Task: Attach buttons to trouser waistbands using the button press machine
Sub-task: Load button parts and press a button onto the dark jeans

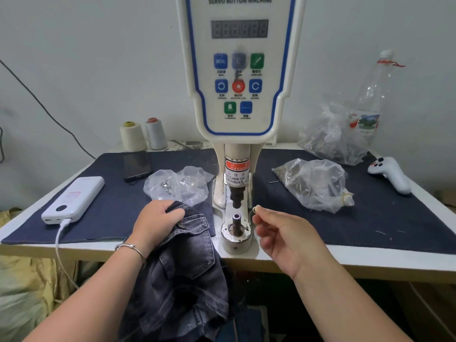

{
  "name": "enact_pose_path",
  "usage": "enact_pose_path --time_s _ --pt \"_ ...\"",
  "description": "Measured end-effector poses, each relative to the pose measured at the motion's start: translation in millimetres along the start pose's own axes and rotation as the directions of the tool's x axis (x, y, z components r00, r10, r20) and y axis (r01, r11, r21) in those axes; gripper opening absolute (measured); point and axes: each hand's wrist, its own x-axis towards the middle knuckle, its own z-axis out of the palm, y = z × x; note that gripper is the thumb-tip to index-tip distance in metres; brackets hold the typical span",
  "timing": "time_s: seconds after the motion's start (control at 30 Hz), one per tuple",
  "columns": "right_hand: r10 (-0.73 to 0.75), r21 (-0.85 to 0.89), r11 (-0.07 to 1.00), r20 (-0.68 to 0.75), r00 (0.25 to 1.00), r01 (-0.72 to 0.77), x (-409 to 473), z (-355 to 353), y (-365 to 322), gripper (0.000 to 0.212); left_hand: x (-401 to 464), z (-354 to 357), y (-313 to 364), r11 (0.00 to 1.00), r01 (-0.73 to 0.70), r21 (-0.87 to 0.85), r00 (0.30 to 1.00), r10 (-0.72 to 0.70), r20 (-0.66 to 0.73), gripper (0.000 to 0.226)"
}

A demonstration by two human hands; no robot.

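The white servo button machine (pixel 238 70) stands at the table's middle, its upper punch (pixel 236 197) above the lower die post (pixel 236 219). My left hand (pixel 155 222) grips the waistband of dark grey denim trousers (pixel 187 262), which hang off the table's front edge left of the die. A metal button (pixel 181 226) shows on the waistband by my fingers. My right hand (pixel 283 233) is just right of the die, pinching a small pale button part (pixel 256 208) between thumb and forefinger.
A clear bag of silver parts (pixel 177 185) lies left of the machine, two bags of dark parts (pixel 313 183) (pixel 330 134) on the right. A power bank (pixel 74 199), phone (pixel 137 165), thread cones (pixel 143 135), plastic bottle (pixel 372 95) and white controller (pixel 392 174) sit around the dark mat (pixel 370 218).
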Motion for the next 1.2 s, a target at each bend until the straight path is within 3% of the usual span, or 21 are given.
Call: enact_pose_path --time_s 0.23,0.93,1.2 --pt "0.186 0.172 0.967 0.033 0.982 -0.189 -3.3 19.4 1.5 0.009 0.0 -0.1 -0.1 1.0 -0.014 0.008 1.0 0.014 -0.004 0.031" --pt "0.316 0.461 0.826 0.095 0.944 -0.323 -5.8 39.9 3.0 0.016 -1.5 0.5 0.5 1.0 -0.002 0.005 1.0 0.002 -0.017 0.032" --pt "0.297 0.549 0.774 0.124 0.947 -0.315 -16.7 37.6 3.5 0.012 -0.9 0.3 0.2 1.0 0.0 -0.002 1.0 0.0 -0.01 0.03"
